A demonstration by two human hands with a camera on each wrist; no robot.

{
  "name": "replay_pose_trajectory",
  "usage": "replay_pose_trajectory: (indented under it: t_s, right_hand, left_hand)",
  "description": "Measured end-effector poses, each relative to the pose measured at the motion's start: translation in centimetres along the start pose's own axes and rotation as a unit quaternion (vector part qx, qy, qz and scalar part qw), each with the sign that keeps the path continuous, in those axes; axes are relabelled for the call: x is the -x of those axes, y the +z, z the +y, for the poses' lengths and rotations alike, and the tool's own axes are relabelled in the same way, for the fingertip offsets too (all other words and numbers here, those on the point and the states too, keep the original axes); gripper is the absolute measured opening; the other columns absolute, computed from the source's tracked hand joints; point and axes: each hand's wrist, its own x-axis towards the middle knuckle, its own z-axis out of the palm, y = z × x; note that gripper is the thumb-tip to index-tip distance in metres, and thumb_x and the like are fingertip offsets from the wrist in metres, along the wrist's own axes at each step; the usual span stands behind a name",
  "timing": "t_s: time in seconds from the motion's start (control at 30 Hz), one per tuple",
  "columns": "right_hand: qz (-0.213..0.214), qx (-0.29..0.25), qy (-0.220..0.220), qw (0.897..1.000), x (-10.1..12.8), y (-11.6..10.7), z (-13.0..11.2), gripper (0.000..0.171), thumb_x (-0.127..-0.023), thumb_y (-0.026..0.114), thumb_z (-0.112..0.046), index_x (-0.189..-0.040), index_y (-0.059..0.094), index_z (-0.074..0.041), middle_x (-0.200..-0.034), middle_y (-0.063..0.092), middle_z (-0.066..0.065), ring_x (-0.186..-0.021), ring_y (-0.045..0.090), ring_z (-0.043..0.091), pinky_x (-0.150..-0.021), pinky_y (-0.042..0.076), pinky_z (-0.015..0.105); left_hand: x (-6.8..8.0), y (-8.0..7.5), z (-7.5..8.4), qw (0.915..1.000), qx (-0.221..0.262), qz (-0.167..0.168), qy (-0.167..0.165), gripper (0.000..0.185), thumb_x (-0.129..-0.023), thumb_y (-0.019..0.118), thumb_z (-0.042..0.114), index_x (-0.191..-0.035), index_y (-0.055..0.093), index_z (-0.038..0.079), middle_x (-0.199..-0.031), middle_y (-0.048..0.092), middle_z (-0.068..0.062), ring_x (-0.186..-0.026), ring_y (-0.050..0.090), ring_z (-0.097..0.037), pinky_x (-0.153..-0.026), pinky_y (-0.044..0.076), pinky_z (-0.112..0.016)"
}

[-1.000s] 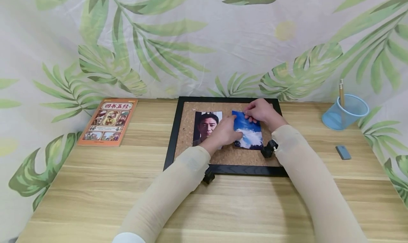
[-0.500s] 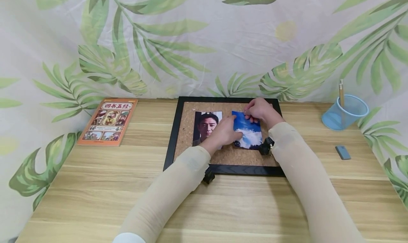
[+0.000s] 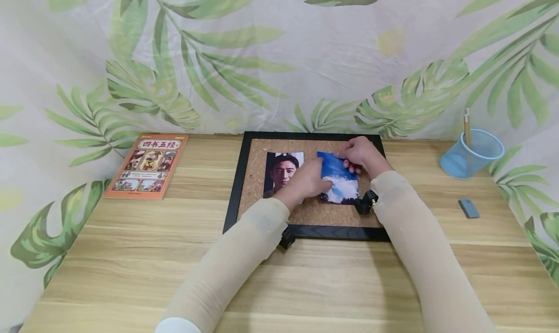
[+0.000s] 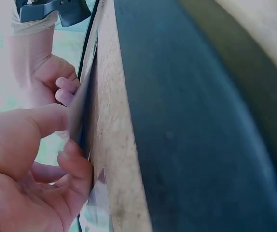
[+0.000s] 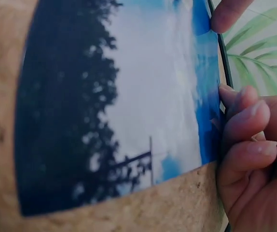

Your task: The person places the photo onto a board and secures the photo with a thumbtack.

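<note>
A photo of blue sky and clouds lies on the right half of a black-framed cork board, its lower edge bowed up off the cork in the right wrist view. At its left edge, my left hand holds it, thumb over the face and fingertips at the side. My right hand has its fingertips on the photo's top edge, the other fingers curled; I cannot tell whether a small thing is between them. Partly behind the left hand is a portrait photo with a small white spot at its top.
An orange book lies at the far left of the wooden table. To the right stand a blue mesh pen cup holding a pencil and, nearer, a small grey-blue block. A leaf-patterned cloth hangs behind.
My right hand's fingers have shifted slightly at the photo's top edge, its knuckles a little lower. The left hand stays in place, and the photo keeps its position on the board.
</note>
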Motion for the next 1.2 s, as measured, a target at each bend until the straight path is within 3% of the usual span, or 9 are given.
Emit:
replay_pose_trajectory:
  t_s: [0.3,0.53,0.6,0.7,0.93,1.0,1.1,1.2]
  right_hand:
    - [-0.016,-0.024,-0.013,0.999,0.4,-0.2,0.1,0.021,-0.109,0.067,-0.023,-0.111,0.059,-0.003,-0.063,0.067,-0.002,-0.05,0.06,0.011,-0.048,0.045,0.026]
    - [-0.016,-0.023,-0.01,1.0,0.7,-0.3,0.0,0.02,-0.11,0.064,-0.021,-0.114,0.057,-0.003,-0.065,0.068,-0.001,-0.05,0.061,0.011,-0.049,0.046,0.026]
    - [-0.017,-0.024,-0.014,0.999,0.7,-0.2,0.0,0.019,-0.11,0.064,-0.02,-0.113,0.058,-0.002,-0.065,0.068,-0.001,-0.05,0.061,0.011,-0.049,0.047,0.026]
    - [-0.019,-0.027,-0.019,0.999,0.8,-0.1,0.1,0.019,-0.11,0.064,-0.02,-0.113,0.059,-0.002,-0.065,0.068,-0.001,-0.05,0.062,0.011,-0.049,0.048,0.025]
    - [-0.028,-0.061,-0.033,0.997,1.5,-0.1,0.1,0.027,-0.11,0.063,-0.021,-0.124,0.06,0.002,-0.069,0.069,0.0,-0.052,0.064,0.011,-0.051,0.052,0.025]
    - [-0.029,-0.07,-0.037,0.996,1.8,-0.2,0.2,0.029,-0.111,0.062,-0.021,-0.127,0.06,0.003,-0.07,0.069,0.001,-0.053,0.064,0.011,-0.051,0.053,0.025]
    - [-0.027,-0.074,-0.049,0.996,2.3,-0.6,0.2,0.032,-0.112,0.06,-0.021,-0.131,0.059,0.004,-0.074,0.07,0.002,-0.056,0.065,0.012,-0.052,0.053,0.026]
    - [-0.02,-0.069,-0.075,0.995,3.0,-0.9,0.4,0.034,-0.113,0.057,-0.02,-0.133,0.058,0.007,-0.079,0.071,0.005,-0.059,0.066,0.013,-0.054,0.054,0.027]
  left_hand:
    - [-0.5,0.3,-0.2,0.9984,-0.056,0.002,0.0,0.083,-0.1,0.071,0.039,-0.166,0.038,0.001,-0.166,0.049,-0.017,-0.152,0.051,-0.029,-0.124,0.044,-0.042]
    - [3.5,-2.6,2.4,0.9976,-0.069,0.002,0.001,0.062,-0.103,0.072,0.036,-0.151,0.056,-0.001,-0.146,0.066,-0.016,-0.115,0.069,-0.027,-0.102,0.058,-0.041]
    - [3.1,-2.3,2.0,0.9973,-0.073,0.005,0.003,0.059,-0.103,0.072,0.039,-0.146,0.059,0.0,-0.139,0.07,-0.015,-0.109,0.069,-0.025,-0.097,0.059,-0.04]
    - [2.7,-2.3,1.7,0.9969,-0.079,0.003,0.003,0.057,-0.102,0.072,0.039,-0.144,0.061,0.001,-0.138,0.071,-0.013,-0.112,0.069,-0.023,-0.1,0.058,-0.039]
    - [3.1,-3.1,1.7,0.9992,-0.037,-0.006,-0.009,0.07,-0.103,0.072,0.037,-0.16,0.049,0.003,-0.158,0.059,-0.015,-0.145,0.058,-0.028,-0.121,0.047,-0.042]
    - [3.3,-3.4,1.5,0.9998,-0.017,-0.005,-0.003,0.071,-0.104,0.072,0.037,-0.161,0.048,0.004,-0.152,0.065,-0.017,-0.136,0.065,-0.028,-0.115,0.052,-0.041]
    - [3.8,-3.8,1.0,0.9997,0.013,0.006,0.018,0.068,-0.104,0.072,0.035,-0.16,0.05,0.003,-0.128,0.076,-0.016,-0.105,0.074,-0.025,-0.091,0.059,-0.036]
    - [4.5,-4.5,0.5,0.9978,0.053,0.017,0.035,0.066,-0.104,0.071,0.034,-0.159,0.051,0.003,-0.098,0.075,-0.011,-0.073,0.065,-0.019,-0.066,0.051,-0.033]
